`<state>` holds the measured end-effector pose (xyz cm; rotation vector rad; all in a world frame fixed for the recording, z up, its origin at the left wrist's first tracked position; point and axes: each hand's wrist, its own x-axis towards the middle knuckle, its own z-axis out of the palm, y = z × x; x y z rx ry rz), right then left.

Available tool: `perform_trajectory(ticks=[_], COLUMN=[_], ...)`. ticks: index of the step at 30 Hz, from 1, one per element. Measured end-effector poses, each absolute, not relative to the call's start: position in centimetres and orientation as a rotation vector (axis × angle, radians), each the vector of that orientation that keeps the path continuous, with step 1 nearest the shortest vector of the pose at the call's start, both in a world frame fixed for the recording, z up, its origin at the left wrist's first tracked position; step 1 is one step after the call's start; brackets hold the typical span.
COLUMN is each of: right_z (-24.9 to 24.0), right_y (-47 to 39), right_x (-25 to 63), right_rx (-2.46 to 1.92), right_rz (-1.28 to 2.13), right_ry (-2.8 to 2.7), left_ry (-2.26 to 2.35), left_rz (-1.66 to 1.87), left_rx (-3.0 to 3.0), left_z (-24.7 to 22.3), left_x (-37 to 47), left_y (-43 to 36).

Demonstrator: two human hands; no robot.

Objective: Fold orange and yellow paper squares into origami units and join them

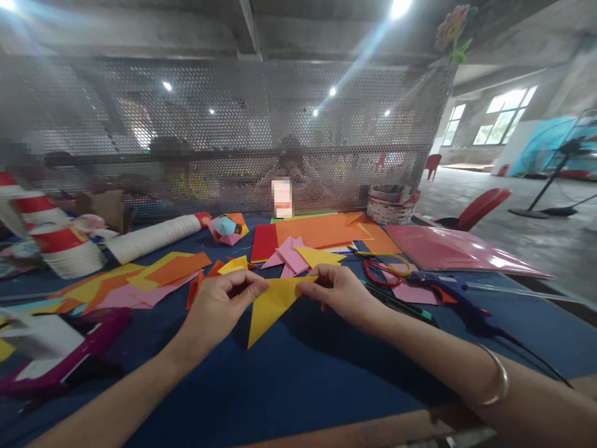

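Observation:
A folded piece of yellow paper (273,303) is stretched between my two hands above the blue tabletop. My left hand (224,305) pinches its upper left edge between thumb and fingers. At the upper right corner, my right hand (345,295) grips it the same way; a silver bangle (498,376) circles that forearm. One point of the paper hangs down toward the table. Just beyond my hands lie pink folded paper pieces (290,256) and another yellow folded piece (321,255). Orange folded paper (194,289) shows beside my left hand.
Scissors (382,272) and a blue glue gun (466,298) with its cord lie right. Stacked paper cups (69,249), loose coloured sheets (158,270) and a purple tape dispenser (60,361) occupy the left. A woven basket (393,205) stands before the perforated metal screen (224,118).

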<state>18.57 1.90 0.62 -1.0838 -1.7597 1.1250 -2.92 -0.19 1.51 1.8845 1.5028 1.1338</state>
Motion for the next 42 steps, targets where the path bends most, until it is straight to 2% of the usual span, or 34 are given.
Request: perform_trajectory(ticks=[42], right_z=[1.1], right_y=[1.9], right_x=[19.0], right_rx=[-0.943], right_rz=[1.148], right_ry=[-1.632], left_ry=[1.384], left_rz=[1.161], left_rx=[1.817], left_z=[1.8], left_x=[-3.7], left_y=[0.2])
